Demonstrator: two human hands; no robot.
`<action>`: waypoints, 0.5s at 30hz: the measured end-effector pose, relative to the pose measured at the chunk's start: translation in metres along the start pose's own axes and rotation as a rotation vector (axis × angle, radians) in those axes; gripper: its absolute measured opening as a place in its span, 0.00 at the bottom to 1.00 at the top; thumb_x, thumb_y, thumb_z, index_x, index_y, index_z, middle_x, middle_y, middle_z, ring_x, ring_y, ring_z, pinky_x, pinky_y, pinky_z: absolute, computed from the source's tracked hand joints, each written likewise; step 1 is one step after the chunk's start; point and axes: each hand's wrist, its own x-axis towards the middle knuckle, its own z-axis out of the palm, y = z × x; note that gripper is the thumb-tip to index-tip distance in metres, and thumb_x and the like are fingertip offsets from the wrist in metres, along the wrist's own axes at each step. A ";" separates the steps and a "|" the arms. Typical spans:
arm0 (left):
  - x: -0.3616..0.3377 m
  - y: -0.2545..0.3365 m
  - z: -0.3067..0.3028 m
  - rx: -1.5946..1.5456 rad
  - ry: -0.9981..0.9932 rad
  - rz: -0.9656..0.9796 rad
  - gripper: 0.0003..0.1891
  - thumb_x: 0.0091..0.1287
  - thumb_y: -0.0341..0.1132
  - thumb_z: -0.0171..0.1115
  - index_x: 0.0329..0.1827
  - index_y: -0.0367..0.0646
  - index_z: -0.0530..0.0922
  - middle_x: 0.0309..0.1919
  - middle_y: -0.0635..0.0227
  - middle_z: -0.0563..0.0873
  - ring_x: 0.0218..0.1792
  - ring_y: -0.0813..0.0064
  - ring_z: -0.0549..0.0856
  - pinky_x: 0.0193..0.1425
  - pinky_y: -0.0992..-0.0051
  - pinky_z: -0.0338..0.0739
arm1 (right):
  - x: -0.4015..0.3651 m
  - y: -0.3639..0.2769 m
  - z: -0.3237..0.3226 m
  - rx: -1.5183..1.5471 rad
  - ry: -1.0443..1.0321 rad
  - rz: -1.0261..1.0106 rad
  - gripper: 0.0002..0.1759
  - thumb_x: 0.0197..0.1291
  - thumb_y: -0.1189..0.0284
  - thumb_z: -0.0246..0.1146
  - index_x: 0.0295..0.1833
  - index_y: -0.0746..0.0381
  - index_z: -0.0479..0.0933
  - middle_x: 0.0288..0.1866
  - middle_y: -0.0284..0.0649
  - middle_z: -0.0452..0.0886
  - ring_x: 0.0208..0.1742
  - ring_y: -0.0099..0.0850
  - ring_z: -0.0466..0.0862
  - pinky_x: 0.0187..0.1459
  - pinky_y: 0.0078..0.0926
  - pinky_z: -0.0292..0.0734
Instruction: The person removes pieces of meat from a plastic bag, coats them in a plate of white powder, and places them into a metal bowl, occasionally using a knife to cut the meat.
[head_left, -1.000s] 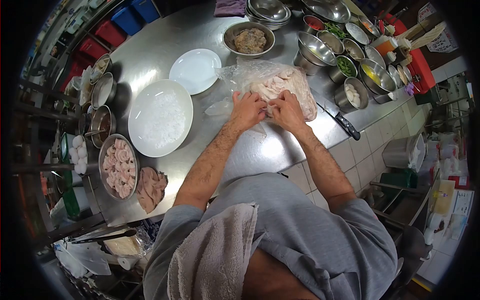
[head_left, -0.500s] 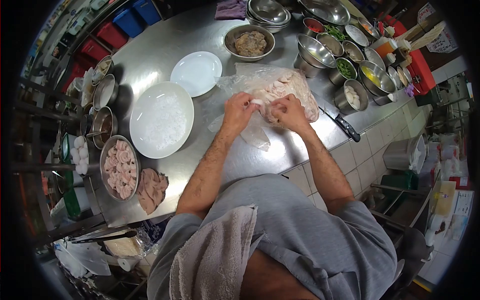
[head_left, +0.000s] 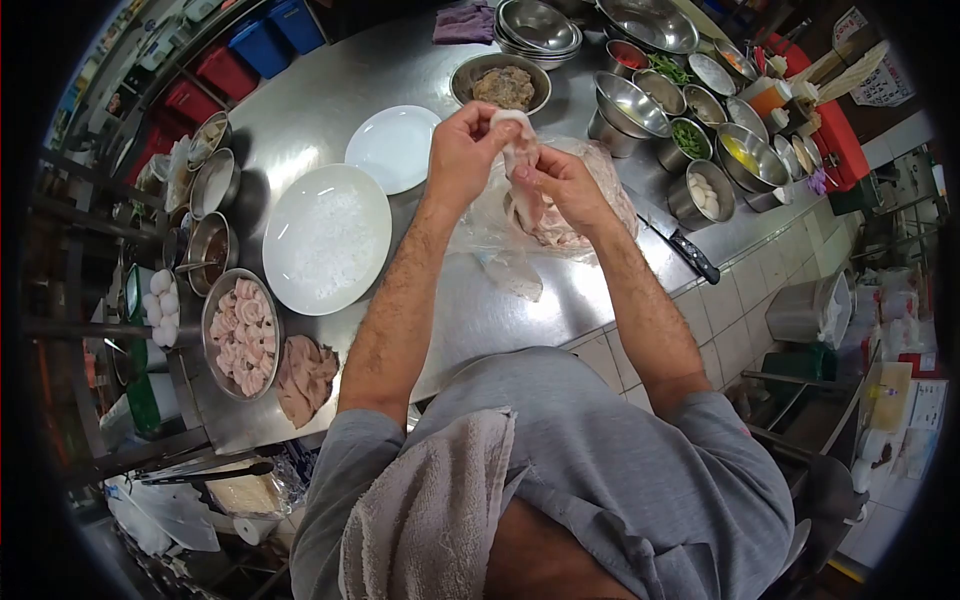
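In the head view I hold a limp, whitish-pink strip of raw skin or membrane [head_left: 519,150] up above the steel table. My left hand [head_left: 462,155] pinches its top end between thumb and fingers. Lower down the strip, my right hand [head_left: 568,190] is closed on its other side. Beneath my hands lies a clear plastic bag [head_left: 480,232] with a heap of similar pale pink pieces [head_left: 602,180]. Just beyond my left hand sits a steel bowl [head_left: 457,92] of brownish minced filling [head_left: 503,87].
A large white plate [head_left: 378,235] with white specks and a smaller white plate [head_left: 392,150] lie left. A bowl of pink portions [head_left: 240,335] stands by a crumpled cloth [head_left: 307,378]. Right are a black-handled knife [head_left: 693,255], a pot of white balls [head_left: 704,195] and several ingredient bowls.
Both hands have risen away from the bag toward the bowl of filling, lifting the strip clear of the heap. It now hangs stretched between them.
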 end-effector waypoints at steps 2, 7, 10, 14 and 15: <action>0.005 -0.020 -0.010 -0.109 0.047 -0.088 0.10 0.62 0.32 0.61 0.42 0.36 0.76 0.30 0.70 0.83 0.30 0.84 0.80 0.38 0.82 0.74 | 0.000 -0.001 0.001 0.219 -0.049 0.159 0.11 0.62 0.70 0.59 0.46 0.64 0.75 0.34 0.34 0.79 0.31 0.21 0.78 0.33 0.20 0.75; -0.030 -0.091 -0.033 0.259 0.106 -0.192 0.16 0.63 0.36 0.61 0.49 0.35 0.73 0.38 0.64 0.80 0.40 0.70 0.79 0.48 0.74 0.74 | -0.014 0.020 0.010 0.386 -0.001 0.362 0.10 0.64 0.72 0.55 0.46 0.67 0.73 0.32 0.38 0.79 0.29 0.24 0.78 0.29 0.22 0.76; -0.083 -0.112 -0.043 0.994 0.083 0.049 0.18 0.59 0.35 0.63 0.50 0.37 0.74 0.42 0.58 0.79 0.47 0.60 0.78 0.52 0.67 0.72 | -0.018 0.034 0.001 0.431 0.091 0.432 0.10 0.64 0.73 0.54 0.46 0.68 0.72 0.30 0.40 0.78 0.26 0.26 0.78 0.26 0.24 0.77; -0.125 -0.128 -0.045 0.835 0.018 -0.086 0.18 0.54 0.34 0.65 0.47 0.40 0.76 0.42 0.54 0.78 0.47 0.55 0.77 0.53 0.63 0.71 | -0.026 0.046 -0.012 0.433 0.248 0.465 0.09 0.62 0.74 0.55 0.45 0.68 0.72 0.28 0.41 0.78 0.23 0.28 0.78 0.24 0.25 0.77; -0.130 -0.130 -0.040 0.832 -0.017 -0.066 0.17 0.54 0.34 0.66 0.46 0.40 0.76 0.42 0.55 0.78 0.46 0.54 0.77 0.52 0.63 0.71 | -0.026 0.052 -0.014 0.385 0.318 0.459 0.09 0.61 0.74 0.56 0.45 0.68 0.73 0.28 0.40 0.78 0.23 0.28 0.78 0.25 0.25 0.77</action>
